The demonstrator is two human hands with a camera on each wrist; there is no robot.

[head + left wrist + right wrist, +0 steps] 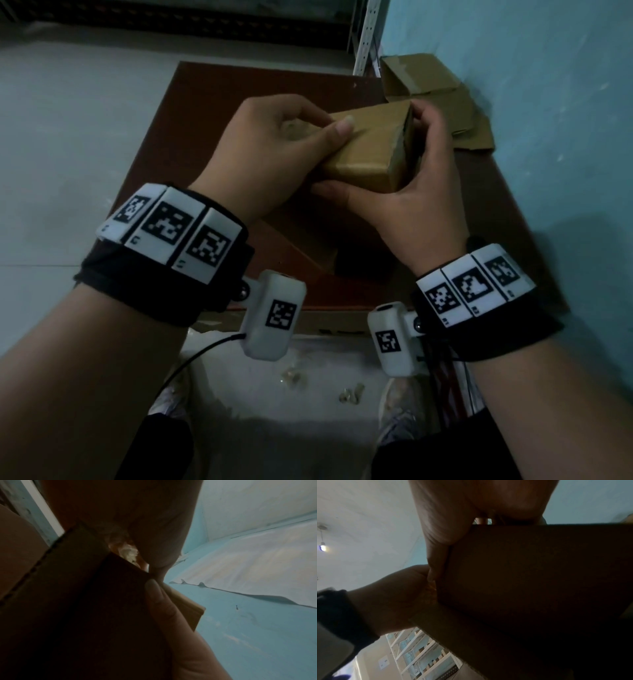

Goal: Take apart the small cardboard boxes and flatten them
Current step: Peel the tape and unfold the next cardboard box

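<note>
**A:** Where's the box sitting on my feed?

**B:** I see the small cardboard box (371, 147) lifted above the reddish-brown table (212, 102), held between both hands, its top seam taped.

**A:** How do I read the left hand?

**B:** My left hand (274, 150) comes in from the left, fingers curled round the box's left end, thumb pressed flat on top.

**A:** And the right?

**B:** My right hand (421, 192) cups the right end, thumb under the near edge, fingers wrapped over the far side.

**A:** Anything further out?

**B:** Flattened cardboard (442, 102) lies at the table's far right corner against the turquoise wall (548, 102); another box (308, 246) rests on the table beneath the hands
</note>
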